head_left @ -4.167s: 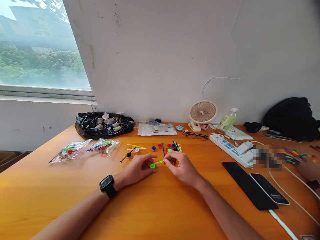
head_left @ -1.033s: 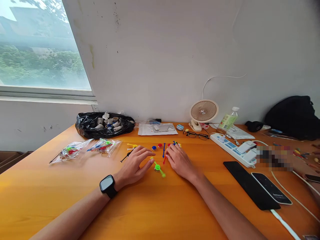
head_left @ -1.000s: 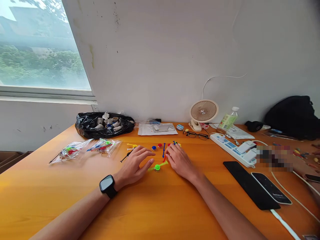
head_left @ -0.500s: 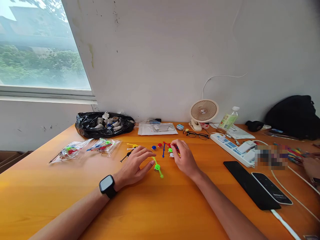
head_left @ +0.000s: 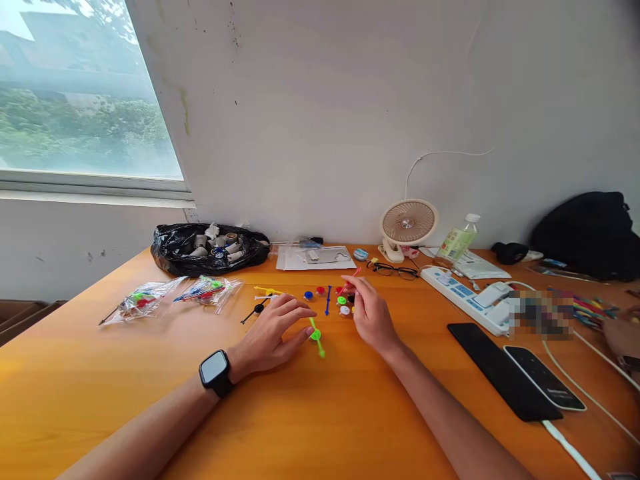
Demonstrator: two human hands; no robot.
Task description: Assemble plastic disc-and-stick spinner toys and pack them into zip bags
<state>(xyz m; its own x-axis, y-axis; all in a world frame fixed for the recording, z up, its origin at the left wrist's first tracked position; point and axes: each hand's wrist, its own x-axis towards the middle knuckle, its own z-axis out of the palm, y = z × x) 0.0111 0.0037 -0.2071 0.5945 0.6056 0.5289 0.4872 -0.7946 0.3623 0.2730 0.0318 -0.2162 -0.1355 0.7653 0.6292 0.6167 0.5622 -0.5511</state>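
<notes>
Now my right hand (head_left: 373,317) has left the green spinner (head_left: 315,335) and gone to the loose parts, and its grip has lifted and now pinches a red stick (head_left: 349,281), which was lying on the surface a moment ago and now slants up clear of it. My left hand (head_left: 273,333) has stayed put, flat and open on the surface, fingertips just beside the spinner, holding nothing. The spinner lies between my hands; its arm points a different way in each earlier picture, so I judge it was turning and is settling. Just beyond my right hand lie small caps (head_left: 342,301) and a blue stick (head_left: 328,300). I judge the red stick begins the next piece. As for writing, the bottle (head_left: 456,241) bears a green label too small to read, and nothing else is legible.
</notes>
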